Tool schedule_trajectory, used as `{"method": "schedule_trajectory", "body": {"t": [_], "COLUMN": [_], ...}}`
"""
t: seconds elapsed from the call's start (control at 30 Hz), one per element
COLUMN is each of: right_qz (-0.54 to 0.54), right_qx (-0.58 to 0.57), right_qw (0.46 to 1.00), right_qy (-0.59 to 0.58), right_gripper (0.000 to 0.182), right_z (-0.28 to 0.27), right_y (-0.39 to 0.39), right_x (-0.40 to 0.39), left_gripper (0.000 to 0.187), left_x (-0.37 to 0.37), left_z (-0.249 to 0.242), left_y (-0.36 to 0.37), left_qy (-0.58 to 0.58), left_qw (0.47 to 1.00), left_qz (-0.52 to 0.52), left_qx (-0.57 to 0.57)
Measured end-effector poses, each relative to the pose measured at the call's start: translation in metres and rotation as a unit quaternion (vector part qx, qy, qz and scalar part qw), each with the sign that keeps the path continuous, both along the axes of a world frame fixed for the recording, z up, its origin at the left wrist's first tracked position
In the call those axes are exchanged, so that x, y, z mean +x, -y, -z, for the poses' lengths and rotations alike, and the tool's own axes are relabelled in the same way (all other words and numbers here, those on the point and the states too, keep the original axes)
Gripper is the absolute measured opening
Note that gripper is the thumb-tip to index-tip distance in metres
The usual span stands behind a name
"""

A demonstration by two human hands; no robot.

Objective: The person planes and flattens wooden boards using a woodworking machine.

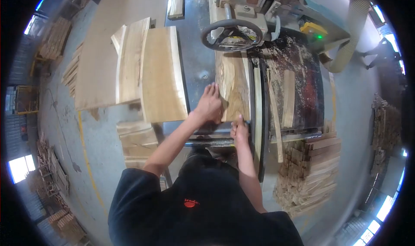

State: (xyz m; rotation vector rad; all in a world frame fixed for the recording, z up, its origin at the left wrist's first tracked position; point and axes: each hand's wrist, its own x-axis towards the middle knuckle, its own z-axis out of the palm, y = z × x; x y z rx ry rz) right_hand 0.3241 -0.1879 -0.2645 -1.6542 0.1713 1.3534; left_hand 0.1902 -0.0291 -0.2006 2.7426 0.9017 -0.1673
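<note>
A rough-edged wooden plank lies lengthwise on the grey metal machine table, its far end passing under a black handwheel. My left hand rests along the plank's left edge, its fingers stretched forward. At the plank's near end, my right hand is closed on the end edge with the thumb toward the top. The undersides of the right fingers are hidden. Just right of the plank runs a long straight rail.
Wide boards lie on the left, overlapping a large brown sheet. Offcut strips and sawdust cover the dark right-hand table. A stack of cut wood stands at the near right. A ribbed hose hangs at the far right.
</note>
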Motion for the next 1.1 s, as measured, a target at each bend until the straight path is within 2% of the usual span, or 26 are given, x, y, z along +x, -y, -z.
{"method": "schedule_trajectory", "body": {"t": [0.03,0.13,0.17,0.27,0.3,0.4,0.47,0.53,0.6,0.7,0.8,0.87,0.9,0.93,0.97,1.0,1.07,1.1], "right_qz": [-0.044,0.008,0.038,0.082,0.065,0.054,0.067,0.072,0.084,0.102,0.098,0.080,0.079,0.064,0.058,0.052,0.029,0.017], "right_qx": [0.057,0.029,0.018,0.039,0.039,0.026,0.025,0.034,0.049,0.032,0.014,0.014,0.020,0.025,0.032,0.038,0.045,0.067], "right_qw": [0.997,1.000,0.999,0.996,0.997,0.998,0.997,0.997,0.995,0.994,0.994,0.994,0.993,0.995,0.995,0.995,0.994,0.991], "right_qy": [-0.035,-0.003,0.001,-0.002,-0.011,-0.018,-0.021,-0.003,0.010,0.033,0.053,0.067,0.082,0.076,0.077,0.077,0.095,0.111], "right_gripper": [0.056,0.055,0.052,0.051,0.050,0.050,0.051,0.053,0.053,0.053,0.054,0.055,0.054,0.055,0.055,0.056,0.055,0.053], "right_z": [0.001,-0.006,-0.013,-0.015,-0.012,-0.011,-0.008,-0.011,-0.008,-0.006,-0.006,-0.004,-0.004,-0.001,0.005,0.011,0.014,0.013], "right_y": [-0.015,-0.040,-0.050,-0.068,-0.072,-0.091,-0.100,-0.110,-0.121,-0.143,-0.162,-0.175,-0.180,-0.185,-0.191,-0.196,-0.206,-0.210], "right_x": [0.012,0.004,0.000,0.000,0.007,0.014,0.017,0.015,0.014,0.016,0.020,0.022,0.021,0.026,0.031,0.034,0.039,0.039], "left_gripper": [0.081,0.078,0.078,0.074,0.065,0.052,0.043,0.052,0.060,0.058,0.059,0.053,0.055,0.058,0.060,0.062,0.058,0.058], "left_x": [-0.004,-0.003,-0.002,-0.016,-0.022,-0.035,-0.039,-0.043,-0.045,-0.046,-0.028,-0.024,-0.024,-0.026,-0.034,-0.044,-0.065,-0.073], "left_z": [0.003,0.009,0.004,0.016,0.015,-0.013,0.022,0.026,0.045,0.080,0.055,0.038,0.029,0.022,0.028,0.035,0.034,0.031], "left_y": [-0.010,-0.041,-0.049,-0.084,-0.102,-0.192,-0.273,-0.345,-0.412,-0.466,-0.443,-0.416,-0.392,-0.368,-0.345,-0.318,-0.252,-0.216], "left_qy": [0.038,0.086,0.048,0.165,0.257,0.301,0.460,0.400,0.292,0.227,0.157,0.193,0.317,0.432,0.549,0.632,0.663,0.665], "left_qw": [0.999,0.996,0.998,0.983,0.964,0.916,0.869,0.844,0.838,0.871,0.888,0.894,0.841,0.761,0.630,0.461,0.290,0.279], "left_qz": [-0.009,0.022,0.038,0.051,0.046,-0.136,-0.182,-0.341,-0.441,-0.427,-0.415,-0.403,-0.433,-0.452,-0.426,-0.374,-0.287,-0.296], "left_qx": [0.012,-0.002,-0.019,-0.065,-0.051,-0.229,0.013,0.107,0.135,0.082,0.118,0.042,-0.068,-0.173,-0.346,-0.498,-0.627,-0.627]}}
